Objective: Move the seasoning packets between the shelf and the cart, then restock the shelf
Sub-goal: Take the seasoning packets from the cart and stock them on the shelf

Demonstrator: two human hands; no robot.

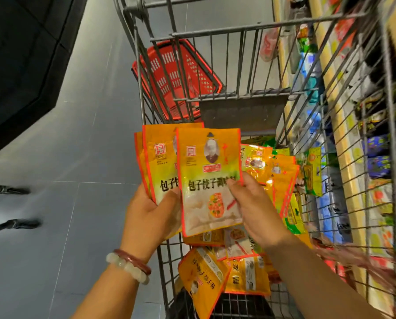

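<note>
Looking straight down into a grey wire shopping cart [250, 35] parked beside a store shelf [353, 143] that runs along the right side, packed with blurry blue, green and yellow packages.

The left hand [151, 210] has a fanned stack of glossy orange-yellow seasoning packets [160, 162] clamped in its grip, thumb across the front and fingers curled behind, holding them upright over the cart's left edge. The right hand [254, 201] is pinching the front packet [208, 180] of that fan at its right edge, thumb on the printed face, so both grips are closed on packets. The front one shows a small oval portrait, black Chinese lettering and a clear window at the bottom.

More loose packets of the same kind [270, 171] lie heaped in the cart basket under and to the right of the hands, and a few more [215, 279] are piled near the bottom of the view, some face up, some turned sideways.

A red plastic hand basket [176, 81] sits beyond the cart's far end, seen through the wires. There's a pale bead bracelet and a reddish bangle [129, 264] on the left wrist. Grey tiled floor [65, 238] off to the left.
</note>
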